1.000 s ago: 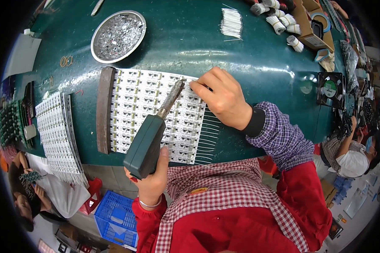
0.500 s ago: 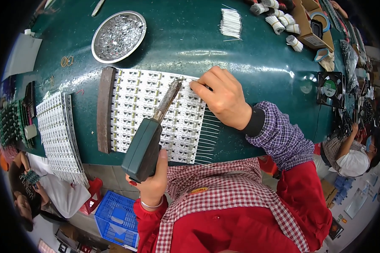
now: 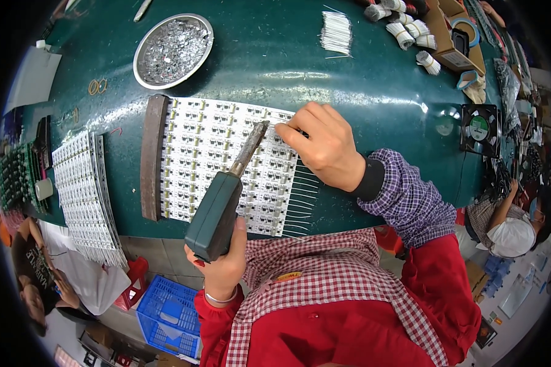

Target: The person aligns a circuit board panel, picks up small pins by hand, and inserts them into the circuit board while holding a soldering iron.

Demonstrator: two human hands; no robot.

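My left hand (image 3: 225, 264) is closed around the handle of a dark green soldering gun (image 3: 213, 214). Its long tip slants up and to the right, over the upper right part of a white circuit board panel (image 3: 211, 147) covered with rows of small components. Just right of the tip, my right hand (image 3: 326, 148) has thumb and forefinger pinched together at the panel's right edge; what lies between them is too small to make out. Below that hand, a row of thin white wires (image 3: 303, 194) sticks out from the same edge. A brown bar (image 3: 152, 159) lies along the panel's left side.
A metal bowl (image 3: 142, 58) of shiny scraps stands behind the panel. Loose white wires (image 3: 336, 33) lie farther back, with bundled wires (image 3: 428, 62) and a cardboard box (image 3: 456, 54) at the far right. Stacked panels (image 3: 82, 189) lie left; a fan (image 3: 479, 130) stands right.
The soldering gun has shifted a little to the right, with its tip slightly lower on the panel. My right hand has moved down very slightly, still pinched at the edge.
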